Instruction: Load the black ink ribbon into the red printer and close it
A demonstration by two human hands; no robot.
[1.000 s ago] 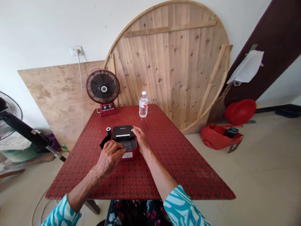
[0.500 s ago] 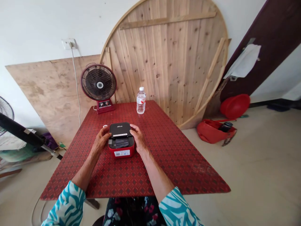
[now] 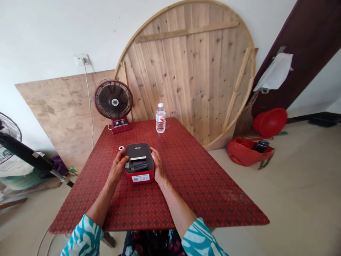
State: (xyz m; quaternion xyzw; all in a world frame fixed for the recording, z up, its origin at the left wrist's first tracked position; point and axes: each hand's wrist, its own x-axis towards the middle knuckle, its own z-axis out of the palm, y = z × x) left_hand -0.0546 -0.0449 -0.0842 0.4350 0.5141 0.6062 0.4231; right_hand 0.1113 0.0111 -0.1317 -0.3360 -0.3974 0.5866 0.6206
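Note:
A small red label printer (image 3: 141,178) with a black lid (image 3: 137,151) stands on the table in front of me. A white strip lies across the front edge of the lid, and a sticker is on the near side. My left hand (image 3: 119,164) grips the printer's left side, thumb on the top edge. At the right side, my right hand (image 3: 157,164) presses its fingers along the body, some of them hidden behind it. Just beyond my left fingers lies a small white roll (image 3: 121,148) with a dark centre.
The table (image 3: 191,199) has a red patterned cover. A water bottle (image 3: 160,119) and a maroon fan (image 3: 114,103) stand at its far end. Behind leans a round wooden board (image 3: 183,71). On the floor at right are a red bag (image 3: 241,153) and a red basin (image 3: 270,122).
The lid, slightly raised before, now sits flush on the printer. My right hand has slid from the lid's corner down to the side. The view has shifted slightly, and the roll shows more fully.

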